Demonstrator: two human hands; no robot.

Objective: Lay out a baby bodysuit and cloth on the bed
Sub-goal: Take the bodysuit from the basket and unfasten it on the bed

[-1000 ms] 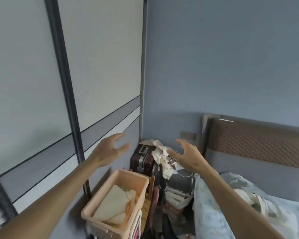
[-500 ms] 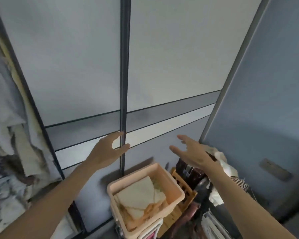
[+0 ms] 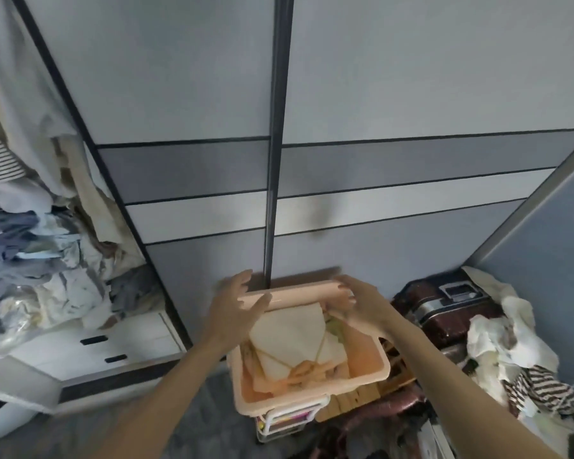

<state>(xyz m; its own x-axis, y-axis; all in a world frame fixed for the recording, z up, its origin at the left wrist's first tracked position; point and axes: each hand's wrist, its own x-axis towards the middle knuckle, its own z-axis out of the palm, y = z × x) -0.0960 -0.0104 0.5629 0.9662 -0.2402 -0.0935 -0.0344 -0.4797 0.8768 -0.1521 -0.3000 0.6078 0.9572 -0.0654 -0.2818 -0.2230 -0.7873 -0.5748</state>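
Note:
A peach plastic basket [image 3: 371, 376] stands in front of the wardrobe, low in the middle of the view. Folded cream cloths [image 3: 292, 332] with orange edging lie inside it; no single piece shows as a bodysuit. My left hand [image 3: 236, 308] is at the basket's far left corner, thumb across the rim and fingers behind it. At the far right corner, my right hand [image 3: 362, 304] curls its fingers over the rim. Both hands are slightly blurred. The bed is out of view.
Grey sliding wardrobe doors [image 3: 411, 94] fill the background. An open section at left holds heaped clothes [image 3: 40, 253] above white drawers [image 3: 113, 346]. A dark red suitcase [image 3: 444, 306] with white and striped garments [image 3: 524, 359] sits at right. A white rack [image 3: 292, 422] is under the basket.
The view has swung left and down, away from the bed toward the wardrobe. Both hands dropped from mid-air onto the basket's far rim.

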